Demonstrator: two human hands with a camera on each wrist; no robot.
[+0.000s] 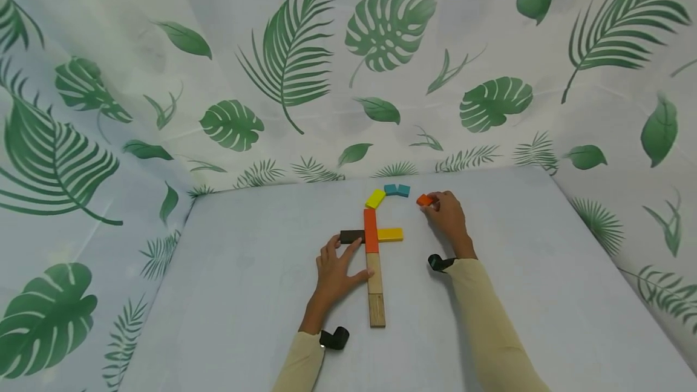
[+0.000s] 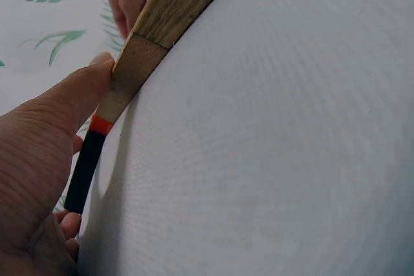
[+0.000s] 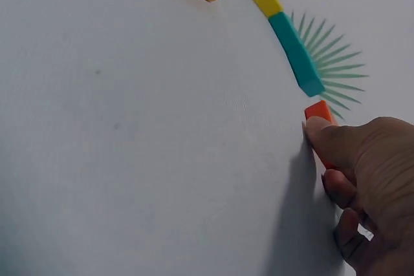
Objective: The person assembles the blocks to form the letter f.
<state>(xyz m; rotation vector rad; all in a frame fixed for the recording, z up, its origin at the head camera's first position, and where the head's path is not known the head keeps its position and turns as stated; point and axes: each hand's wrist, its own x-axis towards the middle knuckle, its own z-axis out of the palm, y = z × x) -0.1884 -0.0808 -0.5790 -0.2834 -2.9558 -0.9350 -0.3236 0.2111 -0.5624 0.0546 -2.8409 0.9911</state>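
Between thumb and fingers, my right hand [image 1: 448, 218] pinches a small orange block [image 1: 424, 200], just right of two teal blocks [image 1: 397, 190]. In the right wrist view a narrow gap parts the orange block [image 3: 317, 109] from the teal ones [image 3: 296, 53]. My left hand [image 1: 337, 271] rests with spread fingers at the black block [image 1: 352, 236]; its thumb touches the side of a plain wooden block [image 1: 374, 274]. Above that stand red-orange pieces [image 1: 371, 230] in line, with a yellow block [image 1: 389, 235] to their right. A tilted lime-yellow block [image 1: 375, 199] leads to the teal ones.
Another wooden block [image 1: 377, 310] ends the column at the near side. All lie on a white-covered table [image 1: 245, 295]. Leaf-printed cloth [image 1: 305, 107] hangs behind and at both sides. Each wrist wears a black camera, such as the one on the left [image 1: 334, 338].
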